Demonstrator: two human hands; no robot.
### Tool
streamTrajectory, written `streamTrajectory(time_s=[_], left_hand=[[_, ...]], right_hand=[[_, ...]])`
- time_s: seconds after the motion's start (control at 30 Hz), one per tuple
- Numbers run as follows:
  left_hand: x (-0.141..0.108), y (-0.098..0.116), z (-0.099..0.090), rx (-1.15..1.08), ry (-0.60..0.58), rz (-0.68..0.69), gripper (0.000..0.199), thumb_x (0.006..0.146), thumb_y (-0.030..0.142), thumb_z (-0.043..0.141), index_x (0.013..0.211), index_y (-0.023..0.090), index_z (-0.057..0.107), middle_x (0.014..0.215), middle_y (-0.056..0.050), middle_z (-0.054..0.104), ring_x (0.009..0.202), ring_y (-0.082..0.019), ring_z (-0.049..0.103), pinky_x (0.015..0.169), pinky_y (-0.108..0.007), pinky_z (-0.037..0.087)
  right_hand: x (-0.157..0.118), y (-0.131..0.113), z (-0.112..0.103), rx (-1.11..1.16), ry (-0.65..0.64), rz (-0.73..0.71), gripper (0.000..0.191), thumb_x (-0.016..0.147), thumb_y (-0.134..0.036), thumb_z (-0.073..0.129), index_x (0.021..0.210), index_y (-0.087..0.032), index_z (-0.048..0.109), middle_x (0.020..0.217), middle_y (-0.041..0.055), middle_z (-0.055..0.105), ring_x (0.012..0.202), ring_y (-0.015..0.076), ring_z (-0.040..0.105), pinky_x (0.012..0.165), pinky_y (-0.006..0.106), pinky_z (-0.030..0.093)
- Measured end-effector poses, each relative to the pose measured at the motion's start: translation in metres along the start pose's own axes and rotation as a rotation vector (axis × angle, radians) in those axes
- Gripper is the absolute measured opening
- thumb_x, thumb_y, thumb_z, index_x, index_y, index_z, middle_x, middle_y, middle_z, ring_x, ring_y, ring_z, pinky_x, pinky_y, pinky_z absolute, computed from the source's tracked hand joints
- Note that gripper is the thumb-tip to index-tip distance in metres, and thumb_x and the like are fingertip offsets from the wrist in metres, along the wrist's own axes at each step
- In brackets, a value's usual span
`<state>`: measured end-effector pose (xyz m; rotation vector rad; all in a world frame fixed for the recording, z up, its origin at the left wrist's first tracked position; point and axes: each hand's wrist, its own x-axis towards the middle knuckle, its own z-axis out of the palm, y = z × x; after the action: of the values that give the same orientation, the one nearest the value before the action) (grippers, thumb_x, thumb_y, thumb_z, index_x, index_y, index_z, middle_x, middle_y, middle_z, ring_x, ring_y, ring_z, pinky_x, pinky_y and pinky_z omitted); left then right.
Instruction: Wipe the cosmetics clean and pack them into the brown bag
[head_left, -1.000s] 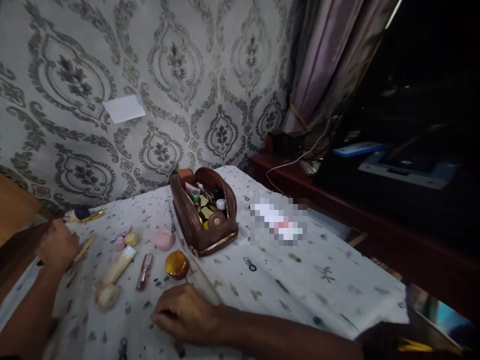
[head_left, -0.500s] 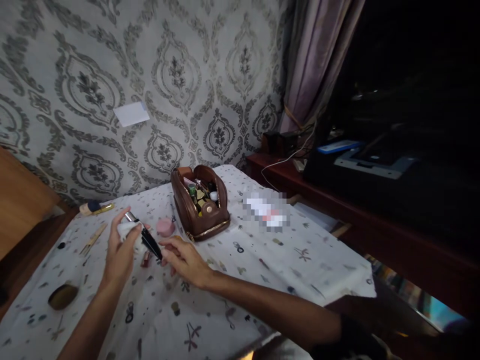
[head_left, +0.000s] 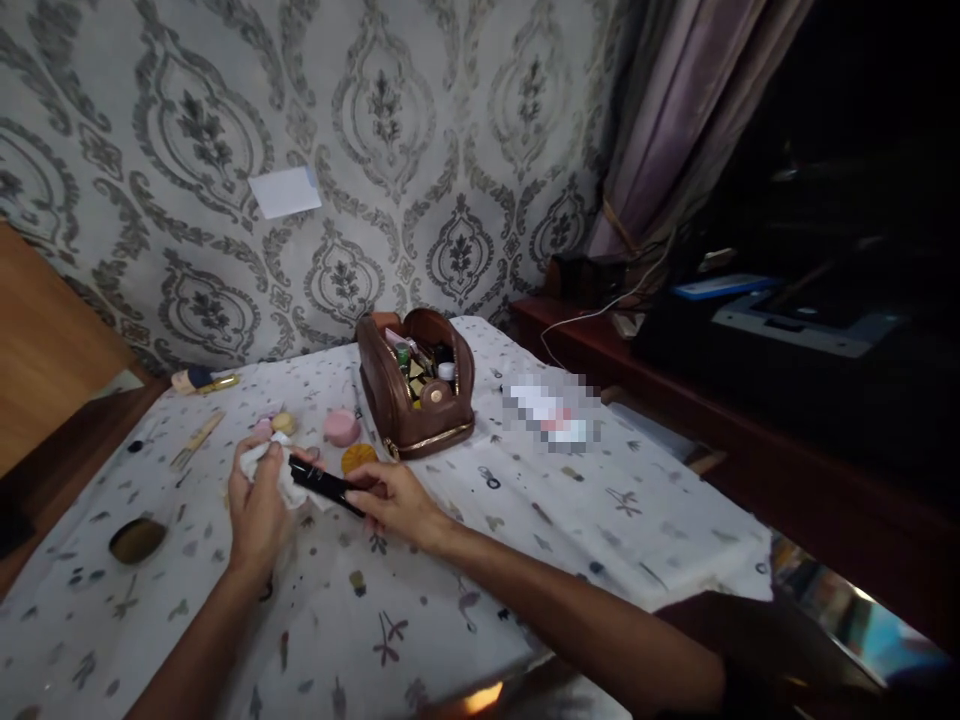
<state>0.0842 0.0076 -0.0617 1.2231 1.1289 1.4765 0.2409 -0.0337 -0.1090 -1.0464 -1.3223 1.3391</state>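
My left hand (head_left: 259,510) is closed on a crumpled white wipe (head_left: 253,460), which spreads out below its fingers. A slim black cosmetic tube (head_left: 322,482) lies slantwise between my hands, its far end close to the left thumb and the wipe. My right hand (head_left: 397,505) pinches the tube's near end between thumb and fingers. Just beyond the hands are a round pink container (head_left: 342,427) and a round orange one (head_left: 358,458). Small pink and yellow round items (head_left: 283,423) sit behind my left hand.
An unzipped brown cosmetic bag (head_left: 412,410), filled with small bottles, stands behind the hands. A dark oval object (head_left: 137,540) lies at the left, with a wooden fork-like item (head_left: 196,440) farther back. A blurred-out item (head_left: 551,412) lies right of the bag on the patterned tablecloth (head_left: 600,540).
The tube has swung from steep to nearly level, and its silver end no longer shows. Both hands have shifted slightly right in view. Orange, pink and yellow round items have come into sight.
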Motion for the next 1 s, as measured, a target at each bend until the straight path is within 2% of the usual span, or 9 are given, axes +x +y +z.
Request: streamTrajectory(time_s=[0.17,0.23,0.3,0.43,0.57,0.7,0.87,0.93,1.0], left_hand=[[0.003,0.001,0.0,-0.155,0.013,-0.193,0.024,0.079,0.041,0.057,0.072,0.019,0.057,0.061,0.0,0.066,0.063,-0.018,0.068,0.053,-0.024,0.051],[0.006,-0.001,-0.001,-0.226,0.035,-0.245,0.024,0.078,0.04,0.056,0.068,0.018,0.058,0.061,-0.001,0.066,0.062,-0.017,0.067,0.053,-0.024,0.05],[0.009,-0.002,-0.003,-0.31,0.034,-0.275,0.021,0.076,0.037,0.058,0.067,0.018,0.057,0.059,0.0,0.065,0.06,-0.016,0.066,0.055,-0.024,0.051],[0.01,0.0,-0.005,-0.425,-0.05,-0.315,0.014,0.071,0.032,0.061,0.076,0.019,0.056,0.054,0.004,0.06,0.058,-0.016,0.066,0.05,-0.022,0.049],[0.009,0.002,-0.006,-0.44,-0.092,-0.334,0.017,0.068,0.029,0.061,0.082,0.02,0.057,0.052,0.004,0.058,0.054,-0.016,0.065,0.033,-0.018,0.032],[0.008,0.003,-0.007,-0.451,-0.088,-0.38,0.02,0.068,0.027,0.063,0.085,0.02,0.057,0.056,0.003,0.06,0.057,-0.017,0.067,0.03,-0.015,0.023],[0.009,0.0,-0.008,-0.498,-0.079,-0.402,0.016,0.071,0.025,0.062,0.086,0.019,0.057,0.058,0.001,0.06,0.057,-0.017,0.067,0.029,-0.015,0.022],[0.01,-0.003,-0.007,-0.521,-0.072,-0.389,0.014,0.073,0.025,0.062,0.085,0.019,0.057,0.058,0.002,0.06,0.057,-0.016,0.066,0.032,-0.016,0.029],[0.011,-0.006,-0.007,-0.534,-0.063,-0.375,0.012,0.075,0.025,0.062,0.084,0.019,0.057,0.059,0.002,0.059,0.057,-0.016,0.065,0.039,-0.019,0.042]], right_hand=[[0.0,0.0,-0.003,-0.066,-0.061,0.118,0.026,0.082,-0.034,0.068,0.099,-0.015,0.068,0.062,-0.0048,0.058,0.039,0.0063,0.045,0.039,0.019,0.034],[0.001,0.0,-0.005,-0.196,-0.035,0.042,0.023,0.081,-0.033,0.069,0.095,-0.015,0.07,0.065,-0.0034,0.061,0.044,0.0072,0.046,0.043,0.02,0.036],[0.001,-0.001,-0.006,-0.361,0.043,-0.096,0.017,0.079,-0.028,0.071,0.09,-0.016,0.072,0.073,-0.0009,0.065,0.056,0.0098,0.052,0.052,0.021,0.04],[0.0,-0.001,-0.006,-0.591,0.141,-0.283,0.014,0.078,-0.021,0.072,0.091,-0.017,0.072,0.084,0.0021,0.067,0.072,0.0144,0.058,0.064,0.025,0.043],[-0.002,0.003,-0.006,-0.67,0.178,-0.283,0.021,0.078,-0.023,0.071,0.098,-0.017,0.071,0.087,0.0028,0.065,0.065,0.0126,0.055,0.064,0.026,0.045],[-0.003,0.006,-0.006,-0.679,0.219,-0.284,0.033,0.077,-0.025,0.07,0.109,-0.019,0.067,0.091,0.0028,0.065,0.06,0.0114,0.053,0.06,0.025,0.045],[-0.006,0.002,-0.006,-0.633,0.2,-0.28,0.025,0.077,-0.026,0.066,0.101,-0.019,0.065,0.08,0.0007,0.064,0.061,0.0127,0.052,0.059,0.025,0.042],[-0.007,-0.001,-0.005,-0.598,0.145,-0.281,0.022,0.079,-0.026,0.064,0.099,-0.019,0.066,0.079,0.0005,0.064,0.061,0.0128,0.051,0.059,0.024,0.041],[-0.008,-0.003,-0.003,-0.548,0.073,-0.248,0.022,0.082,-0.027,0.062,0.102,-0.019,0.067,0.079,0.0006,0.064,0.061,0.0125,0.05,0.058,0.024,0.039]])
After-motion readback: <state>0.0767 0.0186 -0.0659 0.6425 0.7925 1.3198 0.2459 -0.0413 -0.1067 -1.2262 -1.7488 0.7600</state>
